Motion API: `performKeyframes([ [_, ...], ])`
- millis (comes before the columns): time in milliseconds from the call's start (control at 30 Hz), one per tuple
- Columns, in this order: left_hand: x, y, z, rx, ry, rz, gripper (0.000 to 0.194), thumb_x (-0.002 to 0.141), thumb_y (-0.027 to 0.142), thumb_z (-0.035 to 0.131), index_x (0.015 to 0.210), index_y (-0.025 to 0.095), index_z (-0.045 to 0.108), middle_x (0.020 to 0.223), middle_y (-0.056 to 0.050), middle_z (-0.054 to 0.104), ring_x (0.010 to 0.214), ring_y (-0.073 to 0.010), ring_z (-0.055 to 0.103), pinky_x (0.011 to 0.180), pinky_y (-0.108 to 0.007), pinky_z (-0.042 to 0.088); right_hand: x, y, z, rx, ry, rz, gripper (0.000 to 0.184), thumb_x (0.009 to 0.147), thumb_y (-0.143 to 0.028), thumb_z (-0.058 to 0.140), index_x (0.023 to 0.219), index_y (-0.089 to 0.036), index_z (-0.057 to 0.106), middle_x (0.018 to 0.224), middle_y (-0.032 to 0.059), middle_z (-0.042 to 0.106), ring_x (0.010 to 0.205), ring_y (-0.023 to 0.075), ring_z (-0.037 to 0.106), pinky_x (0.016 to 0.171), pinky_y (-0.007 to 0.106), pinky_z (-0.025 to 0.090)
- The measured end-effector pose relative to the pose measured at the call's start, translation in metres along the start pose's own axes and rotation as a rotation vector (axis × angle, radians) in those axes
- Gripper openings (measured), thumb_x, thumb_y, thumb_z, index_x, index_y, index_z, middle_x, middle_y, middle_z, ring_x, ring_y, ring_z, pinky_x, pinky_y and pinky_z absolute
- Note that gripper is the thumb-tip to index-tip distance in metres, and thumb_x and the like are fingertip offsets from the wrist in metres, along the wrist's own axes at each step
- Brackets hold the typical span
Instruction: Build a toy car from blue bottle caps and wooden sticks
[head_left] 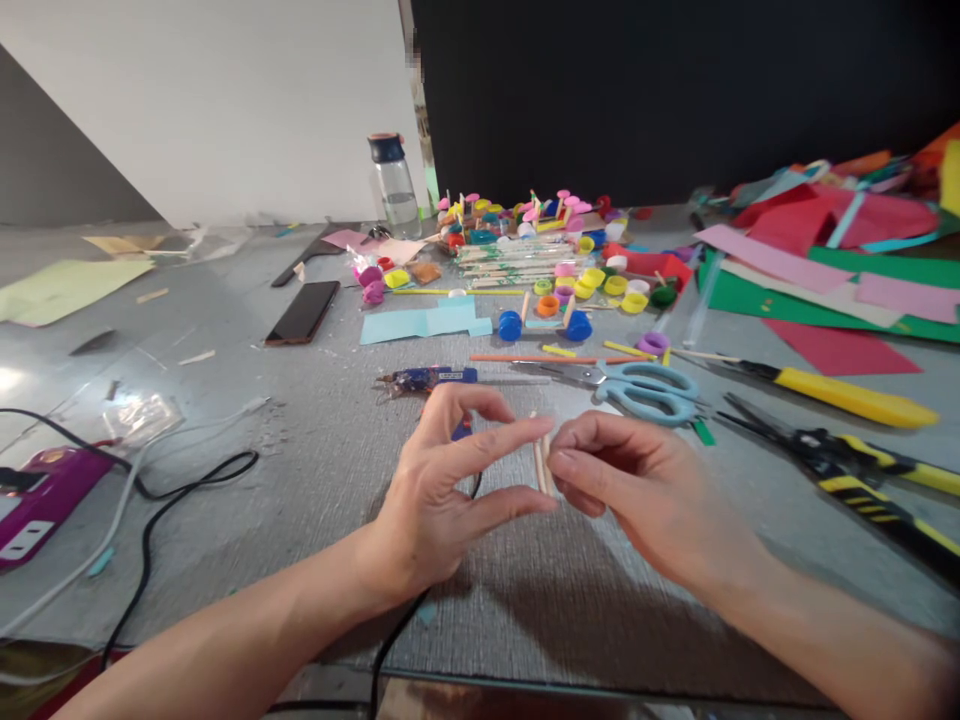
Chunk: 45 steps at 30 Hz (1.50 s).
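Short pale wooden sticks (541, 462) stand upright side by side between my two hands above the table. My left hand (450, 480) grips them by their ends, index finger on top and thumb beneath. From the other side my right hand (622, 470) pinches them, fingers closed; its fingertips hide part of the sticks. Just behind my left hand lies a blue glue gun (450, 376), partly covered by the fingers. Light-blue-handled scissors (649, 390) rest beyond my right hand.
Yellow-and-black pliers (832, 465) and a yellow-handled tool (855, 395) lie at right. Farther back are bottle caps (592, 280), blue paper (420, 320), a phone (304, 312) and a water bottle (397, 190). A purple power strip (52, 490) with cables sits at left.
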<state>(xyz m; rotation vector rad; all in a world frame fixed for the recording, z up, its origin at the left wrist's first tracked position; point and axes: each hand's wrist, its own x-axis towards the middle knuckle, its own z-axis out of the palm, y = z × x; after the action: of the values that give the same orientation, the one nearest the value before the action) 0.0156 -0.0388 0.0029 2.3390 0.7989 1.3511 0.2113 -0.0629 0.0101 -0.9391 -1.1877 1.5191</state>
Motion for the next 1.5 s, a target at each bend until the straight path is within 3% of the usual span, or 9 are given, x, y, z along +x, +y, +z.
performKeyframes([
  [333, 0.0, 0.0, -0.004, 0.123, 0.027, 0.022, 0.048, 0.077, 0.048, 0.08, 0.121, 0.031, 0.069, 0.124, -0.007, 0.055, 0.115, -0.0263, 0.052, 0.102, -0.045, 0.043, 0.002, 0.001, -0.004, 0.066, -0.179, 0.068, 0.031, 0.096, -0.045, 0.061, 0.077, -0.021, 0.068, 0.066, -0.0025, 0.05, 0.062, 0.0117, 0.042, 0.058, 0.027, 0.035],
  [533, 0.001, 0.001, -0.006, 0.221, 0.057, 0.055, 0.038, 0.082, 0.042, 0.08, 0.115, 0.027, 0.068, 0.124, -0.008, 0.057, 0.117, -0.0291, 0.05, 0.102, -0.048, 0.041, -0.001, 0.001, -0.002, 0.047, -0.241, 0.13, 0.016, 0.087, -0.038, 0.075, 0.086, -0.023, 0.07, 0.079, -0.0024, 0.056, 0.068, 0.0105, 0.045, 0.061, 0.025, 0.037],
  [700, 0.001, -0.007, 0.0, 0.318, 0.003, -0.011, 0.041, 0.078, 0.051, 0.08, 0.106, 0.025, 0.067, 0.12, -0.008, 0.062, 0.115, -0.0297, 0.051, 0.099, -0.047, 0.038, 0.003, -0.009, -0.018, -0.331, -0.077, 0.037, 0.021, 0.088, -0.043, 0.072, 0.094, -0.023, 0.071, 0.086, 0.0008, 0.065, 0.071, 0.0133, 0.053, 0.06, 0.027, 0.041],
  [800, -0.001, -0.011, 0.012, 0.372, -0.167, -0.054, 0.044, 0.075, 0.05, 0.083, 0.104, 0.023, 0.065, 0.121, -0.009, 0.064, 0.117, -0.0303, 0.051, 0.099, -0.047, 0.035, 0.007, -0.014, -0.033, -0.582, 0.027, -0.048, 0.022, 0.092, -0.045, 0.066, 0.095, -0.023, 0.07, 0.082, 0.0005, 0.066, 0.07, 0.0146, 0.056, 0.061, 0.029, 0.042],
  [933, -0.002, -0.012, 0.025, 0.433, -0.404, -0.091, 0.041, 0.077, 0.045, 0.083, 0.102, 0.018, 0.064, 0.123, -0.01, 0.065, 0.121, -0.0316, 0.049, 0.099, -0.047, 0.033, 0.01, -0.011, -0.041, -0.961, -0.049, -0.079, 0.017, 0.094, -0.035, 0.062, 0.085, -0.023, 0.068, 0.075, 0.0, 0.067, 0.065, 0.0155, 0.057, 0.06, 0.031, 0.039],
  [1033, 0.0, -0.013, 0.023, 0.436, -0.477, -0.127, 0.052, 0.072, 0.059, 0.081, 0.097, 0.016, 0.065, 0.114, -0.01, 0.067, 0.115, -0.0329, 0.051, 0.095, -0.048, 0.034, 0.008, -0.006, -0.039, -1.183, -0.103, -0.104, 0.016, 0.093, -0.029, 0.061, 0.08, -0.023, 0.068, 0.07, -0.0003, 0.066, 0.061, 0.0152, 0.053, 0.057, 0.032, 0.035],
  [1133, 0.003, -0.014, 0.014, 0.382, -0.525, -0.148, 0.057, 0.069, 0.064, 0.08, 0.099, 0.017, 0.067, 0.115, -0.01, 0.066, 0.113, -0.0326, 0.051, 0.093, -0.047, 0.035, 0.006, -0.002, -0.038, -1.242, -0.123, -0.093, 0.018, 0.093, -0.033, 0.063, 0.08, -0.023, 0.068, 0.071, 0.0, 0.065, 0.062, 0.0163, 0.053, 0.057, 0.032, 0.033],
  [1333, 0.006, -0.017, 0.004, 0.312, -0.55, -0.049, 0.019, 0.093, 0.025, 0.067, 0.111, 0.024, 0.072, 0.117, -0.006, 0.067, 0.116, -0.0281, 0.05, 0.098, -0.047, 0.035, 0.0, 0.004, -0.031, -1.341, -0.122, -0.093, 0.024, 0.09, -0.039, 0.069, 0.077, -0.021, 0.063, 0.072, 0.001, 0.064, 0.062, 0.0172, 0.055, 0.057, 0.032, 0.033],
  [1500, 0.008, -0.023, 0.009, 0.274, -0.573, -0.06, 0.014, 0.096, 0.027, 0.064, 0.104, 0.023, 0.075, 0.112, -0.005, 0.068, 0.115, -0.0268, 0.05, 0.1, -0.047, 0.035, 0.0, 0.005, -0.024, -1.418, -0.132, -0.096, 0.018, 0.089, -0.03, 0.072, 0.079, -0.02, 0.062, 0.076, 0.0, 0.064, 0.067, 0.0175, 0.059, 0.061, 0.032, 0.037],
])
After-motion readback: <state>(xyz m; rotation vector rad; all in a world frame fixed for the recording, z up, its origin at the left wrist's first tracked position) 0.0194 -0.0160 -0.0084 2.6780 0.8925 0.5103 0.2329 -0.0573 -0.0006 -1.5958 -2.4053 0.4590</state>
